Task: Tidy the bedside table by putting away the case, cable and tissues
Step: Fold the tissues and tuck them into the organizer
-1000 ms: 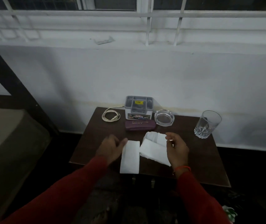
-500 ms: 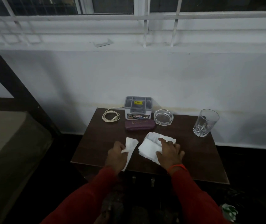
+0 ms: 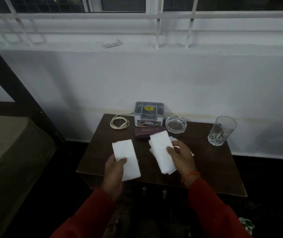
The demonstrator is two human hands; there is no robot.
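Two folded tissues are being held up over the front half of the table (image 3: pixel 214 169), one in each hand, low in the centre of the frame. The left hand (image 3: pixel 114 170) is pinching the near left edge of the left tissue (image 3: pixel 126 158), thumb on top and fingers curled beneath. The right hand (image 3: pixel 182 158) is gripping the right tissue (image 3: pixel 162 152) along its right edge, thumb over the top face. Both tissues are long rectangles, their long axes running from the near edge of the table toward the wall and leaning slightly left at the far end. They are lying side by side with a strip of dark wood showing between them, so bringing them together looks like a short sideways move for either hand. More loose white tissue is peeking out under the right hand; how many sheets I cannot tell.

Soft, matte paper is contrasting with the hard things at the back. The maroon case (image 3: pixel 148 132) is lying crosswise just beyond the right tissue, nearer the right hand. The coiled cream cable (image 3: pixel 119 121) is sitting at the back left, nearer the left hand. Between them is standing a grey plastic organiser (image 3: pixel 149 114), with a glass ashtray (image 3: pixel 176 124) and a cut-glass tumbler (image 3: pixel 222 130) further right.
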